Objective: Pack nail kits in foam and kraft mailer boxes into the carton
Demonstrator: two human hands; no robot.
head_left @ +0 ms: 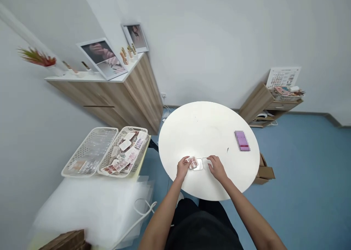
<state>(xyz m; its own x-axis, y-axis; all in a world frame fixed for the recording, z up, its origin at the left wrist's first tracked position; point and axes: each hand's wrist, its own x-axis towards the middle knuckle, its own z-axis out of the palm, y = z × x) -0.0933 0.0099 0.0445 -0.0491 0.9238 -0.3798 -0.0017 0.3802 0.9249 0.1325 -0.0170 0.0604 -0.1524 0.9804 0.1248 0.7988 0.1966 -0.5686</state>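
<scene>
On table (208,129): left hand (183,167) grips nail sheet (193,163); right hand (216,168) open on clear tray (202,164).

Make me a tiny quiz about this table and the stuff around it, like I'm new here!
1. What sits on the white round table, away from the hands?
A) a mug
B) a purple box
C) a banana

2. True or false: the left hand is touching a patterned card.

3. How many white plastic baskets are beside the table?

Key: 1) B; 2) true; 3) two.
</scene>
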